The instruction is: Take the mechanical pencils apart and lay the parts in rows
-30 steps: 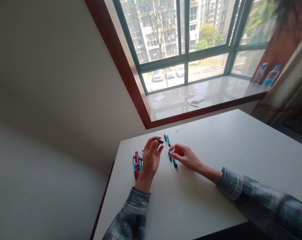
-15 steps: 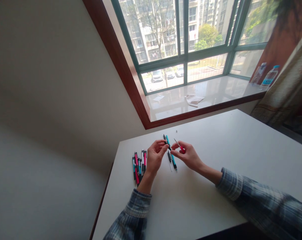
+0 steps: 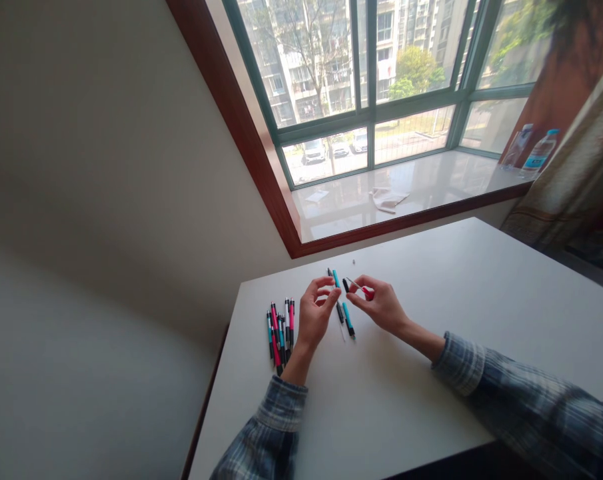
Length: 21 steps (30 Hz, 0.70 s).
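My right hand (image 3: 378, 303) is closed around a small screwdriver (image 3: 368, 293) with a red handle and a thin metal shaft pointing up and left. A short black pen part (image 3: 346, 285) sits at the fingertips of that hand. Just left of it, my left hand (image 3: 316, 310) has its thumb and index finger curled close together; whatever is between them is too small to make out. Beneath and between the hands lie a teal pen barrel (image 3: 348, 319), a dark pen part (image 3: 340, 313), another teal piece (image 3: 336, 277) and a thin white refill (image 3: 343, 331).
Several pink, teal and white pens (image 3: 280, 337) lie in a group left of my left hand on the white table (image 3: 406, 400). A tiny grey piece (image 3: 354, 262) lies near the far edge. Beyond is a windowsill (image 3: 341, 217) with a cloth (image 3: 388, 200) and bottles (image 3: 540, 153).
My hands have moved slightly apart. The black pen part, between both hands before, is now at my right fingertips, away from the left hand.
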Tool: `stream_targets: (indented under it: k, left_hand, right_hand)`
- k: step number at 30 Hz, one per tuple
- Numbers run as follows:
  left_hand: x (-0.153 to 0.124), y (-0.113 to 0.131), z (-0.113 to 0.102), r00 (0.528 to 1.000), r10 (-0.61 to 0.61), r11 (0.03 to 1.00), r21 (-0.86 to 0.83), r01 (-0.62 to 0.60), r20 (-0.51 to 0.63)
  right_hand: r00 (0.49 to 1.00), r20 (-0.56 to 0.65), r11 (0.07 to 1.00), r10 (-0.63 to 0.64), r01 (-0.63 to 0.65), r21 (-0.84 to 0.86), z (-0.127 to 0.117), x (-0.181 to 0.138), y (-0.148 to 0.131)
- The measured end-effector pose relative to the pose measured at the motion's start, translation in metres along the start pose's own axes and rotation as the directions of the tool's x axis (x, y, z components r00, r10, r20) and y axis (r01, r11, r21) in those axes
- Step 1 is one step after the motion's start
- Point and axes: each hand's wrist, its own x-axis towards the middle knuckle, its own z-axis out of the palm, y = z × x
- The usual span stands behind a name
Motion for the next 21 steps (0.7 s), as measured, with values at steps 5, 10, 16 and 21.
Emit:
stream_targets:
  k: [5, 10, 16, 21]
  left_hand:
    - [-0.009, -0.008, -0.001, 0.995, -0.001, 0.998, 0.056, 0.006, -0.096]
    - [-0.023, -0.008, 0.004, 0.999, 0.011, 0.993, 0.117, -0.006, -0.037]
    - [-0.028, 0.002, 0.013, 1.0, 0.009, 0.985, 0.172, -0.007, -0.013]
    - [-0.031, 0.005, 0.015, 1.0, 0.019, 0.982, 0.188, -0.017, -0.008]
  right_hand:
    - [0.98, -0.092, 0.948, 0.177, -0.195, -0.251, -0.022, 0.03, 0.04]
    - [0.969, -0.078, 0.904, 0.235, -0.247, -0.349, -0.031, 0.045, 0.059]
    - [0.972, -0.082, 0.846, 0.219, -0.231, -0.48, -0.026, 0.046, 0.06]
    - [0.982, -0.086, 0.792, 0.171, -0.189, -0.581, -0.022, 0.044, 0.058]
